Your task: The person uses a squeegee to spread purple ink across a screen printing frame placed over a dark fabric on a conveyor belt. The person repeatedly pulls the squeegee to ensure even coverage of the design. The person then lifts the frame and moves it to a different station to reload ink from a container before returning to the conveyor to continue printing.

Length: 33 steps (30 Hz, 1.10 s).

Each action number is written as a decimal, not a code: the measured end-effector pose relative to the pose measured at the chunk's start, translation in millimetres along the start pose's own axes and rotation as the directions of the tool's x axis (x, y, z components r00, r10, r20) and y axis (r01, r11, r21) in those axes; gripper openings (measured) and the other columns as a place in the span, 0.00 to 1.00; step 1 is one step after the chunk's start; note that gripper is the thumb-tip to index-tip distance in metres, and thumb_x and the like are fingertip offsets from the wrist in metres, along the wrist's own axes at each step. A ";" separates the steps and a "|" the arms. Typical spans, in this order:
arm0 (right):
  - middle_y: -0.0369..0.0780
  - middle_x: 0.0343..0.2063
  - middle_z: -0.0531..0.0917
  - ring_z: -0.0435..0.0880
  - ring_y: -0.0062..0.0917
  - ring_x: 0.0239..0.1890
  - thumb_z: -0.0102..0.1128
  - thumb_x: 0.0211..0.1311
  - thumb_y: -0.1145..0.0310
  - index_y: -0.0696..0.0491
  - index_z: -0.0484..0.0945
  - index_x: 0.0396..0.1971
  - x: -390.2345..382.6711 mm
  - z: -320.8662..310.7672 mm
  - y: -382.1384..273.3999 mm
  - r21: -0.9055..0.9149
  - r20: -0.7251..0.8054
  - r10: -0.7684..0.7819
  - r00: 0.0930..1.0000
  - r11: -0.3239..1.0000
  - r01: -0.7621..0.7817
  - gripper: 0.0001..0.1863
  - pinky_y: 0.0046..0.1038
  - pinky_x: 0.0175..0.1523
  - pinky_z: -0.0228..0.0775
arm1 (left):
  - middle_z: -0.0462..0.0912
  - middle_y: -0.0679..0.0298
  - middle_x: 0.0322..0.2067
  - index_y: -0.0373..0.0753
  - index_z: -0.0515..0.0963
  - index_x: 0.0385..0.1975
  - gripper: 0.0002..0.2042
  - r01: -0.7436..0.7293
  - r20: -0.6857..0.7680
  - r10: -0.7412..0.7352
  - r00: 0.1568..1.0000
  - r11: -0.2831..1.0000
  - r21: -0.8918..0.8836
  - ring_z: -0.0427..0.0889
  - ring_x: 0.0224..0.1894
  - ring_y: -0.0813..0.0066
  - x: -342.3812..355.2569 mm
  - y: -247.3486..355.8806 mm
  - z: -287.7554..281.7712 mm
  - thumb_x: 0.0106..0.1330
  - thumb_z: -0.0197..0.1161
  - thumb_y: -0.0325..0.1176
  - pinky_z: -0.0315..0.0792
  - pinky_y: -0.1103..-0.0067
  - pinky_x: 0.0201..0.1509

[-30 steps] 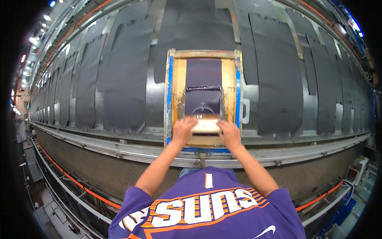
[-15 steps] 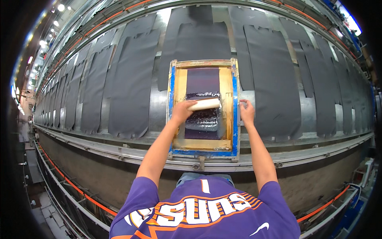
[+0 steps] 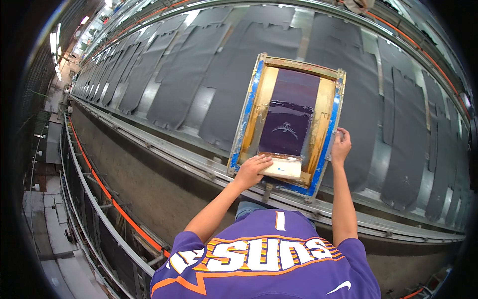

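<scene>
A rectangular printing screen (image 3: pixel 265 61), its border marked with blue tape, lies tilted in my view over the long metal table. Inside it are a purple mesh area (image 3: pixel 297 84), a pool of glossy dark purple ink (image 3: pixel 279 144) and a pale curved motif. My left hand (image 3: pixel 253 170) grips a cream squeegee (image 3: pixel 282 168) at the screen's lower end. My right hand (image 3: pixel 341 145) is closed at the right side of the frame, where a handle seems to be; its grip is partly hidden.
Dark grey fabric pieces (image 3: pixel 184 72) are laid in rows along the metal table. A metal rail (image 3: pixel 149 139) runs along its near edge. Behind me are railings with an orange hose (image 3: pixel 104 184). Lights and a narrow aisle (image 3: pixel 64 70) show at the far left.
My right hand has left the squeegee for the frame's right side. My left hand has moved the squeegee back down to the screen's lower end. The view has turned, tilting everything.
</scene>
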State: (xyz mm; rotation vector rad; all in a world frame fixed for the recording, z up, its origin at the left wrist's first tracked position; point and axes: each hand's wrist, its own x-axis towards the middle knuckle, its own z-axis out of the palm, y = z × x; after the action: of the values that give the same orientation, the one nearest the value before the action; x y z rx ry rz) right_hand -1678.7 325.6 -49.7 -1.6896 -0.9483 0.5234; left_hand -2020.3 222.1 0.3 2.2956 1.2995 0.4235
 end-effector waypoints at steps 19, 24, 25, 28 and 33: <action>0.42 0.21 0.78 0.79 0.29 0.27 0.60 0.68 0.63 0.52 0.83 0.47 -88.4 162.0 -41.1 -0.286 0.161 0.155 0.975 0.953 -0.104 0.13 0.34 0.37 0.70 | 0.83 0.64 0.57 0.46 0.82 0.55 0.23 -0.113 -0.004 0.114 0.993 0.987 0.116 0.78 0.63 0.58 -65.8 -185.7 -88.9 0.57 0.63 0.23 0.69 0.63 0.69; 0.41 0.51 0.82 0.76 0.35 0.58 0.72 0.56 0.52 0.47 0.82 0.55 -60.3 166.4 -143.1 -0.434 0.645 -0.165 0.746 0.724 0.536 0.27 0.41 0.62 0.67 | 0.87 0.59 0.47 0.45 0.85 0.48 0.19 -0.012 -0.119 0.012 0.993 1.000 -0.002 0.86 0.50 0.59 58.8 -228.4 -107.1 0.57 0.62 0.20 0.79 0.68 0.56; 0.40 0.50 0.82 0.76 0.35 0.57 0.73 0.54 0.51 0.47 0.82 0.55 -55.8 176.2 -166.7 -0.339 0.728 -0.158 0.667 0.764 0.550 0.29 0.42 0.62 0.67 | 0.88 0.58 0.45 0.48 0.85 0.49 0.21 0.161 0.040 -0.158 0.987 0.982 -0.099 0.87 0.47 0.58 88.8 -226.7 -122.6 0.55 0.65 0.21 0.80 0.69 0.53; 0.39 0.48 0.83 0.80 0.36 0.52 0.76 0.49 0.57 0.46 0.83 0.52 -36.7 212.8 -165.5 -0.446 0.782 -0.071 0.619 0.631 0.635 0.27 0.38 0.58 0.71 | 0.88 0.58 0.42 0.49 0.87 0.46 0.22 0.223 0.242 -0.184 0.953 0.964 -0.146 0.87 0.43 0.58 157.8 -241.3 -149.7 0.50 0.68 0.21 0.80 0.69 0.50; 0.39 0.45 0.83 0.83 0.36 0.47 0.72 0.44 0.75 0.49 0.85 0.46 -99.7 209.8 -98.0 -0.397 0.690 -0.171 0.703 0.723 0.566 0.23 0.37 0.51 0.75 | 0.87 0.61 0.42 0.46 0.87 0.42 0.20 0.042 -0.027 -0.041 0.999 0.999 0.006 0.84 0.44 0.57 100.9 -229.7 -104.6 0.47 0.68 0.20 0.77 0.68 0.51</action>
State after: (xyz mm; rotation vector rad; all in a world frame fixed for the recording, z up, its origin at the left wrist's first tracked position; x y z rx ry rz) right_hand -1924.7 379.2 -37.6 -1.7840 -2.0972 0.5248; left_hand -2184.4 436.6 -30.5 2.2713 1.3607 0.4375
